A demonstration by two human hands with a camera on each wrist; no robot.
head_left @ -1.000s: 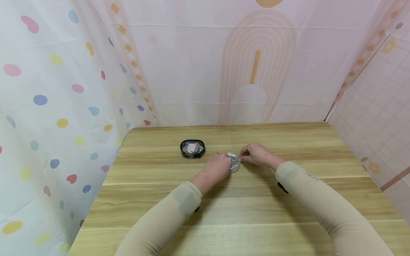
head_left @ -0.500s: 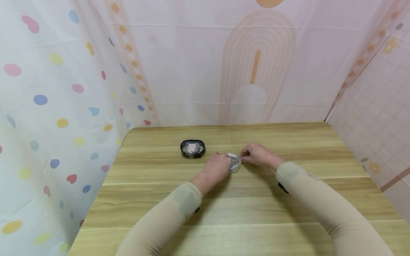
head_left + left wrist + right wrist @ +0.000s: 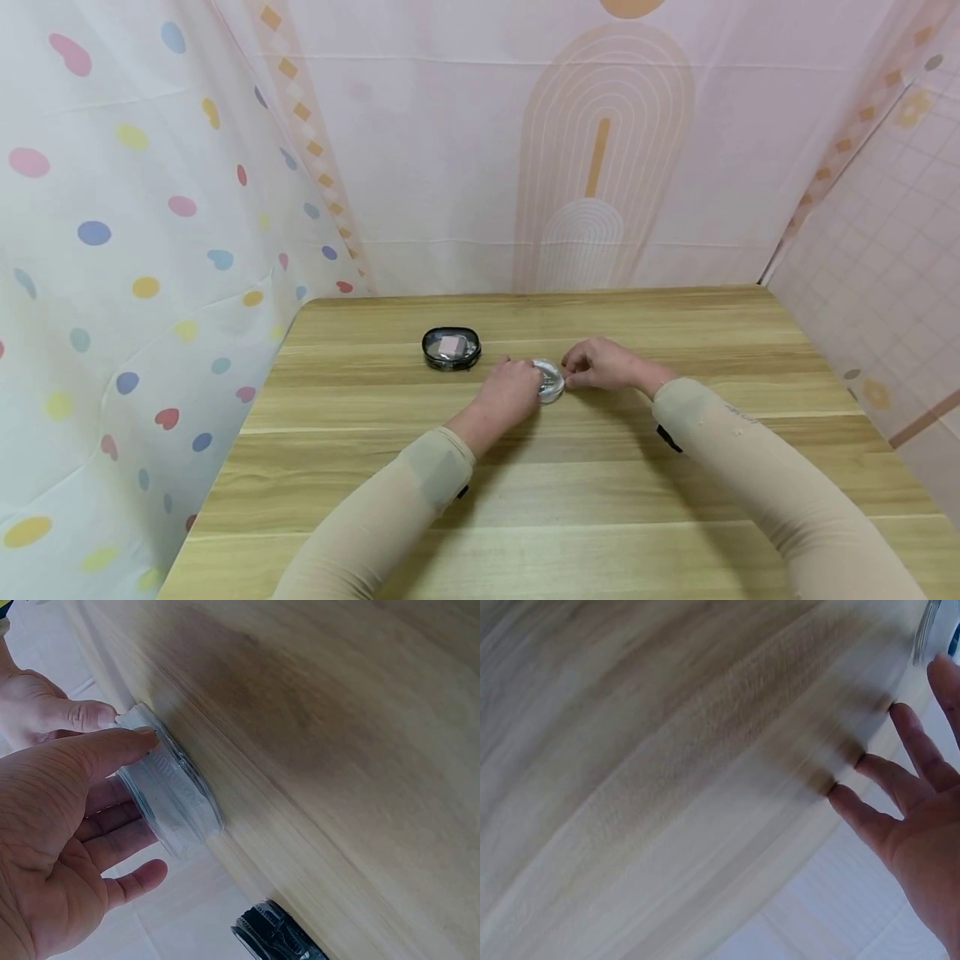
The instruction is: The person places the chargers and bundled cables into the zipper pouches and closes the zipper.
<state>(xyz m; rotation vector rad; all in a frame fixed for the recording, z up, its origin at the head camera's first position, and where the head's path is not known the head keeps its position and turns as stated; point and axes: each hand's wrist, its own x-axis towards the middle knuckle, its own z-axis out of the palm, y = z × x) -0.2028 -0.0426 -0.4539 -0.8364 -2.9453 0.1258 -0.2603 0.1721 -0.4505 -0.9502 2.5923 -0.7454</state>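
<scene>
A small round clear zip pouch with whitish trim lies on the table, something with metallic and dark marks visible through its top. My left hand grips its left side; in the left wrist view the thumb presses the zippered side wall and the fingers reach round behind. At the pouch's right edge, my right hand pinches with thumb and forefinger; whatever small part sits between them is hidden. The right wrist view shows the other fingers spread, their tips down at the wood.
A black-trimmed clear oval pouch holding a pale pink item stands on the wooden table, left of and behind the hands. Patterned curtains hang along the table's back and sides.
My right hand has shifted slightly right and toward me along the pouch's edge. The left hand and the black-trimmed pouch stay in place.
</scene>
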